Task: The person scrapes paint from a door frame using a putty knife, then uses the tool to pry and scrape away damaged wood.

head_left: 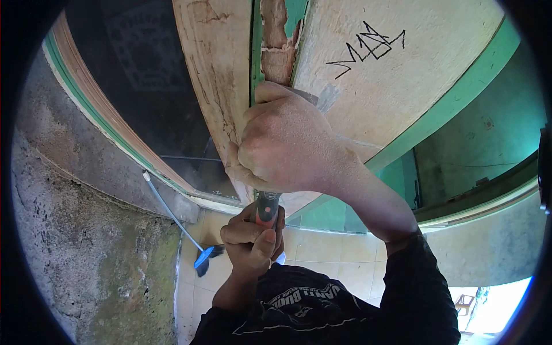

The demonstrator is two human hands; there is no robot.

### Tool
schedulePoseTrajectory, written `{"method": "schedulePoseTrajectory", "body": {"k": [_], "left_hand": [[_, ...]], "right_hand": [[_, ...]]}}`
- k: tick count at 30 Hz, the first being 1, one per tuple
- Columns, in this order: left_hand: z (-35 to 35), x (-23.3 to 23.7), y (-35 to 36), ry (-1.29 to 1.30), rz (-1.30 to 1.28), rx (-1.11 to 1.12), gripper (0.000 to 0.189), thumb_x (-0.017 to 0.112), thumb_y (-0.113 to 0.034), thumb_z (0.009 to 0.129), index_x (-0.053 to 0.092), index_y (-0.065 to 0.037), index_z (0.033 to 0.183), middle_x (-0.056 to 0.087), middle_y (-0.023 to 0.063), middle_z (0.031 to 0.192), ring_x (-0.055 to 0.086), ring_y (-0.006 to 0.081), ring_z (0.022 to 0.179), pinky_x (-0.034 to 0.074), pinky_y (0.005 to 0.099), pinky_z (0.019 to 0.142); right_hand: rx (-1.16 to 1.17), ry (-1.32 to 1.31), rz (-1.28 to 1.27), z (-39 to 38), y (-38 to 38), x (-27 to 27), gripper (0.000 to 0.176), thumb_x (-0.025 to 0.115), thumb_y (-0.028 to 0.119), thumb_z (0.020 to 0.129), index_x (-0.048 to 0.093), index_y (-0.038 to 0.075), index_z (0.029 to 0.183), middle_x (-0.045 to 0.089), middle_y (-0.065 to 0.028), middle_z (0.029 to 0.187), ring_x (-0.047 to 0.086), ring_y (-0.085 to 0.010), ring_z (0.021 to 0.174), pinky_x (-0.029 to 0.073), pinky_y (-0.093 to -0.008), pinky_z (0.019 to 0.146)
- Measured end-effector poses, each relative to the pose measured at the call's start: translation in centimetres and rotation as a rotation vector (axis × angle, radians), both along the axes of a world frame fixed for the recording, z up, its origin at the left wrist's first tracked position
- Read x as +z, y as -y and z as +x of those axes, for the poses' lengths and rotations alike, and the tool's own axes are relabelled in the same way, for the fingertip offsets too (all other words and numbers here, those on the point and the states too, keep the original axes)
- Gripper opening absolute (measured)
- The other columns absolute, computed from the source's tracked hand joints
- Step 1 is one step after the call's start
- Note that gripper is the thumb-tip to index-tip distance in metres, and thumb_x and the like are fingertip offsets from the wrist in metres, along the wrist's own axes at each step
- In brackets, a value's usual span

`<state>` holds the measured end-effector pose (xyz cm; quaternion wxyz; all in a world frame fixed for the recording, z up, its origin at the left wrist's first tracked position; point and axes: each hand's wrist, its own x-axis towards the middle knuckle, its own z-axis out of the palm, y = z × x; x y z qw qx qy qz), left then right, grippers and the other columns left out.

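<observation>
My left hand is wrapped round the red-and-black handle of a hand tool. Just above it, my right hand is closed in a fist over the upper part of the tool and hides most of it. A flat grey edge shows past the knuckles, beside a wooden post. Green paint is flaking off this post, with bare brown wood between. Dust covers the back of my right hand.
A pale panel with black scribbled marks lies right of the post. Dark glass fills the left side. A blue broom leans by a rough mossy wall. Tiled floor lies below, and a chair stands far right.
</observation>
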<state>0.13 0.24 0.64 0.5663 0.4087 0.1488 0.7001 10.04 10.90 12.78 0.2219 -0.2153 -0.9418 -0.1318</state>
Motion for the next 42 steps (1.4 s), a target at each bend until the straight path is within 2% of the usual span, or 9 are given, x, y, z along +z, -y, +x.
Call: {"method": "schedulePoseTrajectory", "body": {"k": [2,4,10,13,19,21,31,42], "left_hand": [[-0.1,-0.2,0.8,-0.016,-0.021,0.009,0.035,0.064,-0.015,0.086,0.047,0.002,0.061,0.053,0.0166,0.073,0.046,0.0075,0.043,0.035,0.0192,0.034],[0.0,-0.1,0.9,-0.035,-0.034,0.018,0.034,0.063,-0.014,0.086,0.047,0.002,0.061,0.053,0.0164,0.073,0.046,0.0076,0.044,0.035,0.0192,0.034],[0.0,0.0,1.2,-0.079,0.015,0.058,0.035,0.063,-0.014,0.086,0.047,0.001,0.06,0.051,0.0132,0.068,0.044,0.0081,0.045,0.032,0.0195,0.035],[0.2,-0.4,0.9,-0.039,0.0,0.047,0.036,0.063,-0.015,0.086,0.046,0.001,0.059,0.051,0.0121,0.067,0.044,0.0085,0.045,0.031,0.0199,0.035],[0.4,0.2,0.8,-0.061,0.019,0.111,0.04,0.063,-0.016,0.086,0.043,0.001,0.056,0.049,0.0106,0.063,0.044,0.0094,0.046,0.03,0.0206,0.035],[0.4,-0.2,0.7,-0.102,-0.009,0.123,0.04,0.065,-0.023,0.085,0.046,-0.005,0.056,0.051,0.0199,0.073,0.041,0.0063,0.037,0.034,0.0187,0.027],[0.4,0.5,1.1,-0.157,-0.004,0.144,0.041,0.065,-0.028,0.086,0.046,-0.005,0.058,0.05,0.0176,0.069,0.042,0.0065,0.039,0.033,0.0184,0.027],[0.6,0.9,1.2,-0.141,0.087,0.16,0.024,0.063,-0.022,0.087,0.049,-0.008,0.072,0.051,0.0193,0.072,0.041,0.0051,0.038,0.034,0.0173,0.028]], "right_hand": [[-0.009,-0.047,0.012,0.1,0.1,0.1,0.036,0.058,0.022,0.076,0.053,0.01,0.042,0.047,-0.0027,0.044,0.05,-0.0192,0.05,0.041,-0.0315,0.065],[-0.039,0.149,-0.104,0.0,0.3,0.1,0.014,0.06,0.021,0.063,0.062,0.012,0.053,0.06,-0.0064,0.055,0.058,-0.0161,0.056,0.041,-0.0276,0.076],[-0.036,0.062,-0.078,0.0,0.4,-0.2,0.016,0.06,0.022,0.065,0.061,0.012,0.052,0.061,-0.0063,0.055,0.058,-0.0156,0.055,0.041,-0.0286,0.076],[-0.033,0.164,-0.09,0.0,0.3,-0.1,0.016,0.06,0.022,0.066,0.062,0.012,0.053,0.06,-0.0067,0.054,0.058,-0.0156,0.055,0.041,-0.0284,0.076],[-0.06,0.108,-0.048,0.0,0.4,0.2,0.016,0.061,0.021,0.066,0.062,0.012,0.053,0.059,-0.007,0.052,0.057,-0.0152,0.053,0.04,-0.0279,0.077],[-0.043,0.108,-0.047,0.0,0.2,0.2,0.016,0.061,0.022,0.066,0.062,0.012,0.053,0.059,-0.0071,0.052,0.057,-0.0154,0.052,0.04,-0.028,0.076],[-0.011,0.094,-0.063,0.0,0.2,0.4,0.018,0.06,0.022,0.068,0.062,0.01,0.054,0.06,-0.0081,0.053,0.059,-0.0164,0.052,0.041,-0.0274,0.077],[0.016,0.024,-0.108,0.0,0.3,0.6,0.019,0.058,0.021,0.068,0.062,0.01,0.053,0.06,-0.009,0.053,0.059,-0.0189,0.051,0.042,-0.0294,0.077]]}}
